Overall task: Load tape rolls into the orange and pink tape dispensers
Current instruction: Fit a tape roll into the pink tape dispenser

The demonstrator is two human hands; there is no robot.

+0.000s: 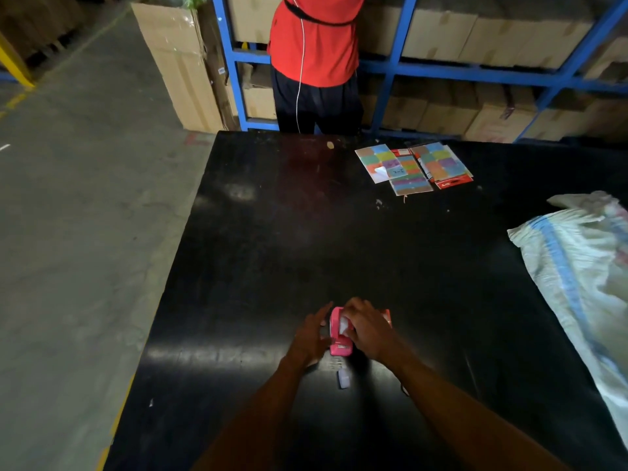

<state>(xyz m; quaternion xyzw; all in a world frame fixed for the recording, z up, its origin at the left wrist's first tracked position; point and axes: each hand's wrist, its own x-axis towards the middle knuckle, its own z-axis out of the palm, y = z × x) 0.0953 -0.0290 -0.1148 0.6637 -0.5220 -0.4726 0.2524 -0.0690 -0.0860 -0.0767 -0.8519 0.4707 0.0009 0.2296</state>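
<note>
Pink dispenser (339,334) between hands: left (311,336) open alongside, right (365,329) gripping it.

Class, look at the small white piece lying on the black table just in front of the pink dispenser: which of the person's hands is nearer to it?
Left, narrowly. The left hand sits just up-left of the white piece; the right hand is farther up, on the pink dispenser.

Head cam, fwd-down over table (258,232)

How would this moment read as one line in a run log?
stage: loading pink dispenser | left hand: steadying its side | right hand: pressing on top | orange dispenser: behind, mostly hidden
</note>
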